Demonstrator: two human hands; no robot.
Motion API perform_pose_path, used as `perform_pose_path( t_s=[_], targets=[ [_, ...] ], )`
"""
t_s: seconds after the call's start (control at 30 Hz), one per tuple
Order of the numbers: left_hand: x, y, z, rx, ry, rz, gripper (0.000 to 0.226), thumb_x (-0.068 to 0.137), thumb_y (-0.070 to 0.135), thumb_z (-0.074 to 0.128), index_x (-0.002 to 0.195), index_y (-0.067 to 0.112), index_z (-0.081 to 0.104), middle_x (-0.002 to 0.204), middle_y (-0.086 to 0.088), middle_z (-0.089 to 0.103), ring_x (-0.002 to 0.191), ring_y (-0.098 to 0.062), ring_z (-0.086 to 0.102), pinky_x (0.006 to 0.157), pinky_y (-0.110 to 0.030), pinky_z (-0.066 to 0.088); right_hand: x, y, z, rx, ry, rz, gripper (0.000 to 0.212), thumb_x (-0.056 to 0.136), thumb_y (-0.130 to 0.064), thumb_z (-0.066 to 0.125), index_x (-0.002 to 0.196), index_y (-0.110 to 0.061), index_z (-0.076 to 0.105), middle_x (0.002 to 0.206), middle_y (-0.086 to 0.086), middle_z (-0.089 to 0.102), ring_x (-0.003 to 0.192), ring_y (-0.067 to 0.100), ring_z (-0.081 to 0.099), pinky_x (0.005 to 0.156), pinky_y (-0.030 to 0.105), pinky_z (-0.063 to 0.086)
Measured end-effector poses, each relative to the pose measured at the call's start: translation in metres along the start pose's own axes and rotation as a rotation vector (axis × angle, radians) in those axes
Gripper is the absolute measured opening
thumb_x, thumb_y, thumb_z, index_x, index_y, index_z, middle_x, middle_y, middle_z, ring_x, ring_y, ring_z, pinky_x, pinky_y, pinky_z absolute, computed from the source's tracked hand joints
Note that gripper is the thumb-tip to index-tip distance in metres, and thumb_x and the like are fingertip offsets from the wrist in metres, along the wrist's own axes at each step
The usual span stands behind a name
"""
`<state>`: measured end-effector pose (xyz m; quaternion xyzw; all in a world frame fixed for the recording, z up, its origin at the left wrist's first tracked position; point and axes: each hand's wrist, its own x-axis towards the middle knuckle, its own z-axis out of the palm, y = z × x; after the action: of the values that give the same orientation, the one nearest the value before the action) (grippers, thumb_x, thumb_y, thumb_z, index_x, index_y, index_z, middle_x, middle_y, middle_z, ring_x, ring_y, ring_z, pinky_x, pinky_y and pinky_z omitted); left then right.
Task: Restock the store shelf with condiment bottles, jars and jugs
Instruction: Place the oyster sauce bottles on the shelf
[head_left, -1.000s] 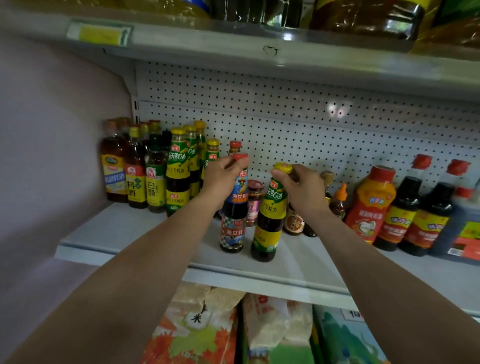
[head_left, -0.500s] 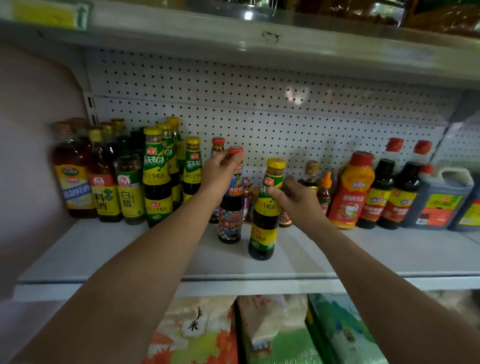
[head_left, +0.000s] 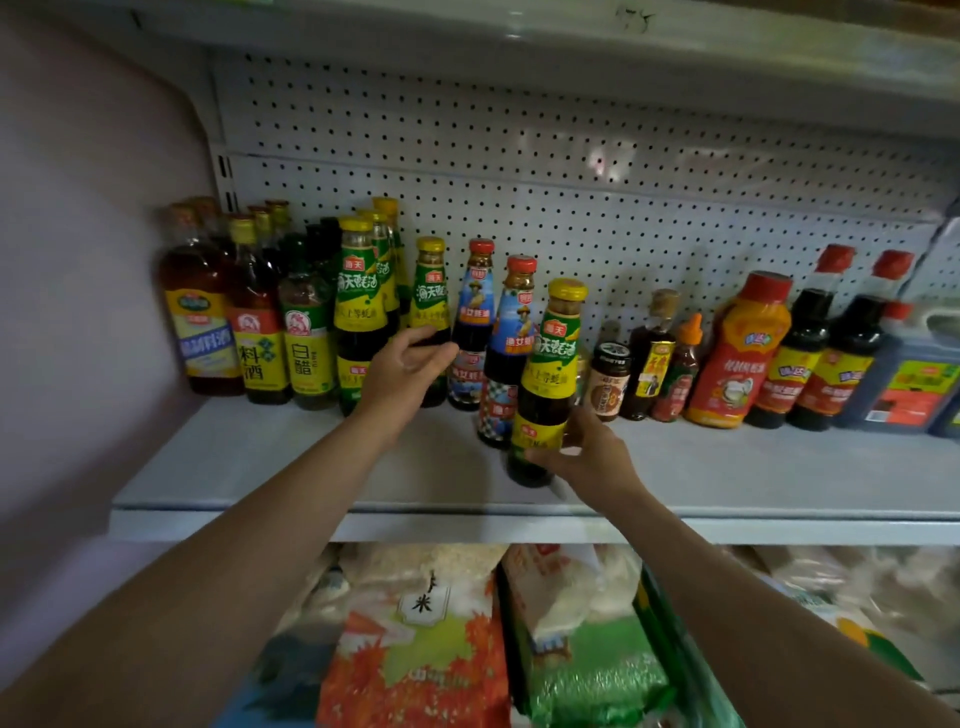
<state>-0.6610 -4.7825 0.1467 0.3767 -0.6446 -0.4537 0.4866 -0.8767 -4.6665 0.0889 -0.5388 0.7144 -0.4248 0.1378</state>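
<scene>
A yellow-capped, green-labelled sauce bottle (head_left: 553, 358) stands near the front of the grey shelf (head_left: 291, 467). My right hand (head_left: 584, 454) grips it low down, with fingers curled round its base. Just behind and to its left stands a red-capped, blue-labelled bottle (head_left: 515, 327), with nothing holding it. My left hand (head_left: 402, 371) hovers further left with relaxed, spread fingers, in front of another green-labelled bottle (head_left: 430, 306) and next to a second blue-labelled bottle (head_left: 475, 312). I cannot tell whether it touches either bottle.
Cooking wine and vinegar bottles (head_left: 260, 338) crowd the shelf's left end against the wall. Small jars (head_left: 609, 382), an orange squeeze bottle (head_left: 737, 353), soy sauce bottles (head_left: 810, 358) and a dark jug (head_left: 909, 384) line the right. Rice bags (head_left: 415, 639) lie below. An upper shelf (head_left: 519, 31) hangs overhead.
My left hand let go of the blue-labelled bottle's red cap and moved down and left. My right hand slid from the green-labelled bottle's top down to its base.
</scene>
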Motion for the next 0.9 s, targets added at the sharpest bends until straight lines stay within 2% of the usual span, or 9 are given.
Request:
perform_pose_path(
  t_s=[0.07, 0.13, 0.3, 0.47, 0.53, 0.63, 0.7, 0.8, 0.9],
  targets=[
    [-0.004, -0.003, -0.015, -0.003, -0.017, 0.000, 0.045, 0.089, 0.039, 0.070, 0.131, 0.029, 0.056, 0.117, 0.005, 0.070, 0.102, -0.001, 0.064, 0.095, -0.034, 0.053, -0.001, -0.015, 0.019, -0.015, -0.033, -0.046, 0.069, 0.074, -0.037, 0.086, 0.133, -0.023, 0.054, 0.109, -0.006, 0.068, 0.096, 0.016, 0.064, 0.076, 0.025, 0.043],
    [-0.004, 0.000, -0.030, -0.029, -0.045, 0.039, 0.039, 0.089, 0.038, 0.071, 0.125, 0.037, 0.057, 0.114, 0.006, 0.071, 0.109, -0.007, 0.065, 0.100, -0.042, 0.052, -0.001, -0.031, 0.042, -0.009, -0.054, -0.065, 0.067, 0.074, -0.038, 0.086, 0.132, -0.023, 0.054, 0.105, -0.006, 0.066, 0.095, 0.015, 0.063, 0.076, 0.025, 0.043],
    [-0.006, 0.015, -0.051, 0.074, -0.163, 0.143, 0.054, 0.088, 0.028, 0.074, 0.136, 0.035, 0.052, 0.118, 0.005, 0.069, 0.110, -0.007, 0.064, 0.095, -0.031, 0.051, 0.005, -0.057, 0.093, 0.114, -0.061, -0.052, 0.065, 0.075, -0.034, 0.087, 0.129, -0.017, 0.054, 0.114, -0.002, 0.066, 0.104, 0.018, 0.062, 0.083, 0.029, 0.048],
    [-0.010, -0.005, -0.054, 0.184, -0.112, 0.106, 0.069, 0.083, 0.026, 0.078, 0.144, 0.027, 0.046, 0.125, 0.002, 0.065, 0.107, -0.005, 0.062, 0.098, -0.036, 0.051, 0.015, -0.067, 0.114, 0.127, -0.020, -0.087, 0.053, 0.080, -0.034, 0.082, 0.125, -0.018, 0.059, 0.104, -0.007, 0.067, 0.094, 0.015, 0.062, 0.067, 0.013, 0.040],
    [-0.007, -0.008, -0.054, 0.180, -0.057, 0.124, 0.076, 0.082, 0.026, 0.080, 0.147, 0.031, 0.041, 0.126, 0.003, 0.063, 0.105, -0.004, 0.062, 0.096, -0.035, 0.053, 0.017, -0.064, 0.119, 0.134, -0.018, -0.099, 0.053, 0.083, -0.033, 0.080, 0.129, -0.019, 0.059, 0.111, -0.005, 0.069, 0.101, 0.017, 0.064, 0.076, 0.019, 0.045],
    [0.003, 0.004, -0.054, 0.159, -0.023, 0.195, 0.089, 0.082, 0.023, 0.080, 0.152, 0.041, 0.028, 0.126, 0.008, 0.057, 0.107, -0.001, 0.060, 0.085, -0.022, 0.052, 0.020, -0.062, 0.124, 0.149, -0.009, -0.093, 0.057, 0.083, -0.033, 0.080, 0.133, -0.019, 0.057, 0.119, -0.003, 0.069, 0.107, 0.017, 0.064, 0.085, 0.028, 0.051],
    [0.011, 0.019, -0.053, 0.175, -0.041, 0.247, 0.092, 0.083, 0.020, 0.078, 0.151, 0.048, 0.023, 0.128, 0.008, 0.055, 0.110, 0.000, 0.057, 0.084, -0.019, 0.051, 0.022, -0.063, 0.126, 0.166, 0.002, -0.064, 0.058, 0.082, -0.034, 0.081, 0.132, -0.018, 0.056, 0.120, -0.002, 0.069, 0.108, 0.017, 0.063, 0.089, 0.032, 0.053],
    [0.024, 0.035, -0.048, 0.280, -0.071, 0.343, 0.087, 0.084, 0.018, 0.077, 0.147, 0.052, 0.028, 0.128, 0.010, 0.054, 0.108, -0.001, 0.055, 0.086, -0.019, 0.049, 0.026, -0.064, 0.129, 0.234, 0.005, 0.022, 0.055, 0.081, -0.032, 0.081, 0.125, -0.015, 0.052, 0.114, -0.002, 0.066, 0.107, 0.019, 0.063, 0.090, 0.036, 0.053],
    [0.039, 0.039, -0.049, 0.436, -0.069, 0.396, 0.074, 0.084, 0.016, 0.076, 0.145, 0.041, 0.042, 0.122, 0.009, 0.057, 0.099, -0.005, 0.055, 0.078, -0.017, 0.045, 0.031, -0.065, 0.132, 0.268, 0.005, 0.048, 0.054, 0.082, -0.032, 0.081, 0.124, -0.017, 0.051, 0.117, 0.000, 0.067, 0.108, 0.020, 0.063, 0.093, 0.039, 0.053]
  ],
)
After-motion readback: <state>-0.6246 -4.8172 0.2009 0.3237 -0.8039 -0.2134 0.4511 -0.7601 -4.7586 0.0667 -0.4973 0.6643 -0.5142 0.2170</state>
